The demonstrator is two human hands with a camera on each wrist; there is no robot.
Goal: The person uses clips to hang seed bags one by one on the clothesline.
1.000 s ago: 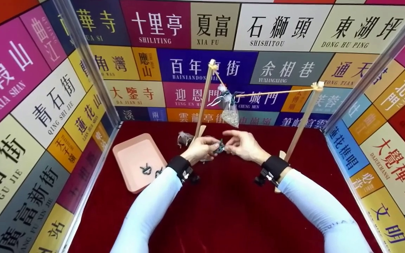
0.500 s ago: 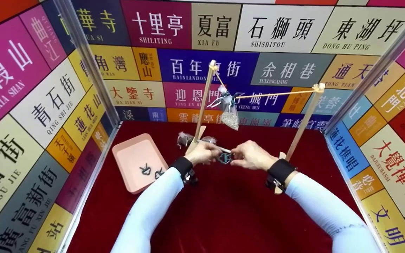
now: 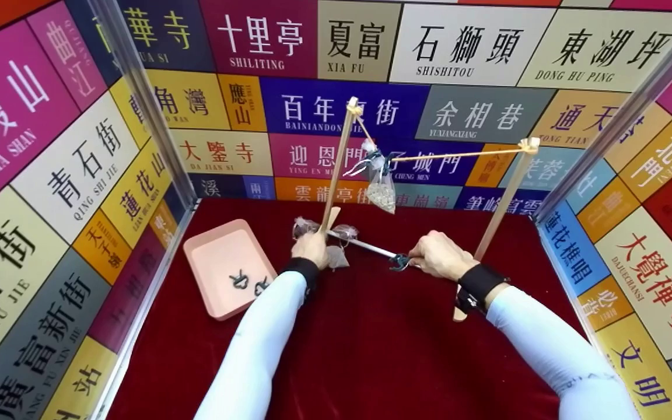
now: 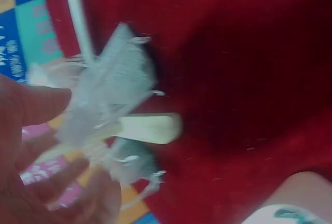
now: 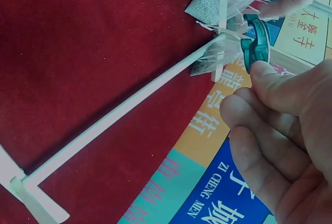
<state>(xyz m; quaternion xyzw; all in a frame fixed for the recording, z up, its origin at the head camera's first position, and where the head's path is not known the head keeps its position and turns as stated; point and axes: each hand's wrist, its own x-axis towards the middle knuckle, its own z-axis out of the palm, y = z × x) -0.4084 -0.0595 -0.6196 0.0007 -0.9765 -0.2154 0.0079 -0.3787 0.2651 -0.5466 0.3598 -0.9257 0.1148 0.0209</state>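
My left hand (image 3: 310, 247) is low at the foot of the left wooden post (image 3: 340, 169), gripping the gauzy neck of a small drawstring mesh bag (image 3: 338, 256). In the right wrist view its fingertips meet the bag's sheer top, and the pale filled part (image 5: 205, 7) points away from them. A dark green plastic clip (image 5: 258, 42) is pinched between the thumb and fingers of my right hand (image 3: 441, 255), which is held right of the left hand. Another filled mesh bag (image 3: 382, 192) hangs from the string (image 3: 458, 154) with a similar clip on it.
A pink tray (image 3: 199, 274) at left holds dark clips (image 3: 239, 280). Further mesh bags (image 3: 346, 232) lie by the left post. A white rod (image 3: 371, 247) runs low toward the right wooden post (image 3: 505, 198). Sign-printed walls surround the red cloth (image 3: 400, 350).
The hands have come apart. My left hand has gone left and down to a mesh bag by the post; my right hand has moved right, carrying the clip.
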